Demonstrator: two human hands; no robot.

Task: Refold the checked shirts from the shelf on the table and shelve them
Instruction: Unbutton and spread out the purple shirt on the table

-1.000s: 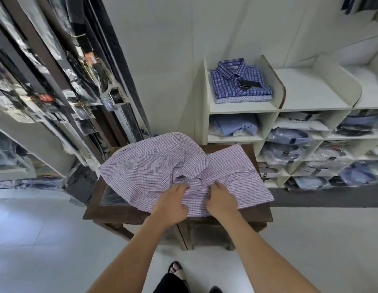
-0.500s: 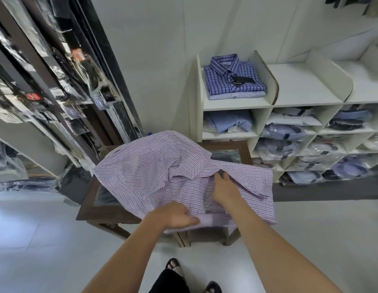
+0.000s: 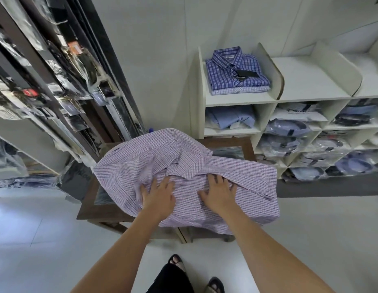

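A pink-and-white checked shirt (image 3: 243, 187) lies rumpled and spread over a small dark wooden table (image 3: 88, 210), its near edge hanging past the front. My left hand (image 3: 159, 195) presses flat on the shirt's middle with fingers spread. My right hand (image 3: 219, 193) lies flat on the cloth just to the right, fingers also spread, below a folded-over flap. On the top level of the white shelf unit (image 3: 243, 100) sits a folded blue checked shirt (image 3: 236, 70) with a black tag, on top of a paler checked one (image 3: 241, 90).
The shelf's lower compartments hold bagged blue and white shirts (image 3: 289, 127). A dark rack of bagged garments (image 3: 63, 85) runs along the left. The top shelf section (image 3: 310, 81) to the right of the blue shirt is bare. My sandalled feet (image 3: 177, 261) stand on the pale floor.
Both hands let go of the cloth they were gripping and now lie flat with fingers spread. The left hand moved up from the shirt's near hem onto its middle.
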